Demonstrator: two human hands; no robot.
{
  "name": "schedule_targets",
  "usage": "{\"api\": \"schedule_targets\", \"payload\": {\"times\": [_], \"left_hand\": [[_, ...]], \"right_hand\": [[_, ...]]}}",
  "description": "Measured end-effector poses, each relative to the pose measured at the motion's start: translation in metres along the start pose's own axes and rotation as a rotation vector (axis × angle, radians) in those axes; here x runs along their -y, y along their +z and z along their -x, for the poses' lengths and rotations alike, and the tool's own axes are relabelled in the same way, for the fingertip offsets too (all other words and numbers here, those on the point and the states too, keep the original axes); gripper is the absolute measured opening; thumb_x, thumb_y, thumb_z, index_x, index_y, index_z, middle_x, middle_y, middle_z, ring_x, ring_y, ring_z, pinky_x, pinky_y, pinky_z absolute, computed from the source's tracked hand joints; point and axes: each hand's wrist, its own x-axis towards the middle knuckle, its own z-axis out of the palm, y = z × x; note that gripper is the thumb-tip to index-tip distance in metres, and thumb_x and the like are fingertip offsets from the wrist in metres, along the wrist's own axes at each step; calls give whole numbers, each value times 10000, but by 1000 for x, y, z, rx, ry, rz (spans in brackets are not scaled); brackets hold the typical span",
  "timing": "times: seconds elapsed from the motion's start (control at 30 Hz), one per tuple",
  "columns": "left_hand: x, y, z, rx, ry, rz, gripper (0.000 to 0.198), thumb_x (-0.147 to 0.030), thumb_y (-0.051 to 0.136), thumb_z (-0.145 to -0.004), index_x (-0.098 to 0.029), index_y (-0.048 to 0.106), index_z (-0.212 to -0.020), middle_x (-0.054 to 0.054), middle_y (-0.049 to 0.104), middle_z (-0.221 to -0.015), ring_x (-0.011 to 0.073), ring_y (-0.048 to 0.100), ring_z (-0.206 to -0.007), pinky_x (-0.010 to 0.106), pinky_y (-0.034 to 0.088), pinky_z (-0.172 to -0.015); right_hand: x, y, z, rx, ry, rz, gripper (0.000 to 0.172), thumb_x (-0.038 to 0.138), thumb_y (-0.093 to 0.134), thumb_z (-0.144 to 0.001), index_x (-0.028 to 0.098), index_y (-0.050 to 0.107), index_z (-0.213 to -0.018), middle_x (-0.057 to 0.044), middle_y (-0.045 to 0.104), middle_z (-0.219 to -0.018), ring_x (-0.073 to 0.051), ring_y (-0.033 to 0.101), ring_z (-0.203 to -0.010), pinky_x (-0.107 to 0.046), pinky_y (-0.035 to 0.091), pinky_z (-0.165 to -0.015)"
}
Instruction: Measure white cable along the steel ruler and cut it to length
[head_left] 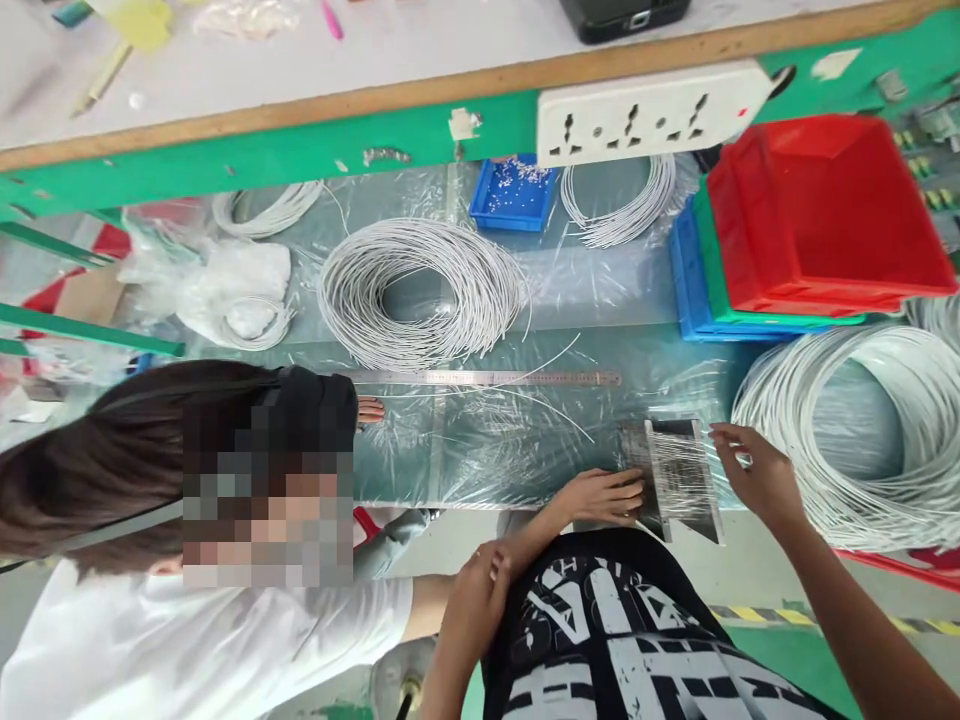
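My right hand (754, 475) is by the right edge of a metal fixture (705, 500) at the bench's front edge. Its fingers are bent toward the thumb, and anything between them is too small to make out. Fine pale strands (679, 465) lie across the fixture. Low in front of my shirt, my left hand (478, 590) has its fingers curled in, with nothing visible in them. It overlaps the co-worker's forearm (525, 545). That person's hand (604, 495) rests flat against the fixture's left side.
A co-worker (187, 620) leans in at the left. Coils of white wire (352, 275) lie on the plastic-covered bench, with a steel ruler (525, 378). A large wire coil (780, 420) and stacked bins (825, 220) stand at right. A power strip (652, 110) hangs from the shelf.
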Motion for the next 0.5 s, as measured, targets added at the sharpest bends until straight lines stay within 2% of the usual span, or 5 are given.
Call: {"api": "schedule_targets", "payload": {"times": [0.03,0.1,0.17,0.37,0.5], "left_hand": [[12,-17,26,-114,48,-26,272,-321,357,-818,-264,622,-831,37,564,-914,205,614,-947,400,503,-884],[37,-51,63,-516,265,-206,162,-353,529,-818,-288,656,-896,50,586,-885,229,610,-866,379,514,-850],[52,-79,75,-681,403,-368,168,-339,621,-816,-290,676,-967,67,617,-885,253,616,-841,386,514,-840],[29,-126,59,-572,241,-754,315,-311,431,-955,-201,656,-1146,124,686,-1073,302,652,-1010,440,503,-929],[20,-154,60,-632,197,-774,356,-280,407,-968,-168,624,-1226,142,682,-1171,290,649,-1083,444,484,-1002]], "right_hand": [[10,5,4,7,-49,28,341,498,506,-951,223,687,-1039,-152,745,-980,-211,691,-720,-324,526,-599],[25,15,13,10,-91,60,326,474,488,-965,220,679,-1034,-124,745,-982,-202,690,-709,-327,549,-636],[35,24,22,5,-64,86,325,464,482,-967,212,676,-1037,-103,745,-957,-207,699,-718,-325,557,-628],[57,45,50,17,-1,160,303,435,500,-948,200,680,-1008,-103,751,-968,-213,711,-720,-323,579,-621],[76,81,59,176,-26,95,284,404,476,-973,203,670,-1026,-83,756,-925,-211,731,-758,-314,605,-657]]}}
